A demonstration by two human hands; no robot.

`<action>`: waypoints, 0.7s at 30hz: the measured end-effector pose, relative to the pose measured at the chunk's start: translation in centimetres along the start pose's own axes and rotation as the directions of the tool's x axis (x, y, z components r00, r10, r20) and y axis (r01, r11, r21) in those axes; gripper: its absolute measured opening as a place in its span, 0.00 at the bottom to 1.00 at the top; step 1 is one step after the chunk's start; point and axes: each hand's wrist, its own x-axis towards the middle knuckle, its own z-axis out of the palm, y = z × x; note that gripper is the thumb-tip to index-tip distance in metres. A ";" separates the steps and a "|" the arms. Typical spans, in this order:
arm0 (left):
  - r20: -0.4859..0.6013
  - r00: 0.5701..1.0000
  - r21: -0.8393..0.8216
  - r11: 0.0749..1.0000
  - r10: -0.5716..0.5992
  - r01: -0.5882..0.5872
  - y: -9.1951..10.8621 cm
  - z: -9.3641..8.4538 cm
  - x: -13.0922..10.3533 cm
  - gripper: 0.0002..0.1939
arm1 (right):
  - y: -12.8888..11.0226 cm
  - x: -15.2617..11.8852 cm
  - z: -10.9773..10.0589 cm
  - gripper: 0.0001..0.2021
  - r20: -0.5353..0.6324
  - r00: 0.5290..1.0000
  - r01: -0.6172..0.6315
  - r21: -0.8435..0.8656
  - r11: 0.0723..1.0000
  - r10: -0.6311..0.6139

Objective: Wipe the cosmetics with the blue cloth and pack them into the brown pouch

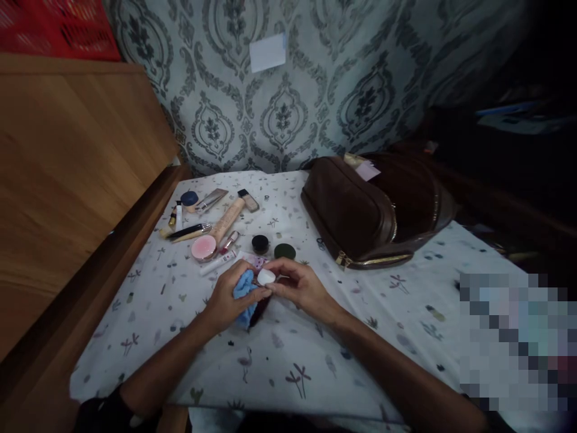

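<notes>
My left hand (229, 297) is closed around a crumpled blue cloth (244, 304) near the middle of the table. Opposite it, the fingertips of my right hand (301, 287) pinch a small white rounded piece (265, 276), whose kind I cannot make out. Left thumb and right fingers meet at its lower edge. Something dark shows beneath the cloth, mostly hidden. Just beyond the hands lie a black round jar (260, 243), a dark green round lid or compact (285, 252), a white tube (218, 263), a lipstick (230, 242) and a pink round compact (204, 247).
Farther left lie a beige tube (228, 221), a foundation bottle (249, 201), a blue-lidded jar (189, 201) and several slim cosmetics. A brown leather bag (349, 204) stands at the back right. A wooden panel (81, 138) borders the left; a patterned curtain (283, 114) hangs behind.
</notes>
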 end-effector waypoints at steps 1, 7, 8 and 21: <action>0.003 1.000 -0.028 0.999 -0.020 0.020 0.0 0.0 0.1 0.17 | 0.1 0.0 -0.1 0.16 -0.002 1.000 -0.004 -0.005 1.000 0.004; -0.030 0.974 -0.200 0.956 -0.226 0.215 -0.7 -0.2 0.6 0.23 | 0.1 0.2 -0.2 0.15 -0.032 0.999 -0.021 0.008 1.000 0.021; -0.025 0.968 -0.216 0.947 -0.249 0.238 -0.8 -0.2 0.7 0.24 | 0.1 0.2 -0.2 0.15 -0.035 0.999 -0.019 0.010 1.000 0.020; 0.131 0.983 -0.292 0.943 -0.125 0.159 -0.6 -1.1 1.0 0.17 | 0.7 0.4 -0.5 0.15 -0.095 0.995 0.025 0.010 1.000 -0.024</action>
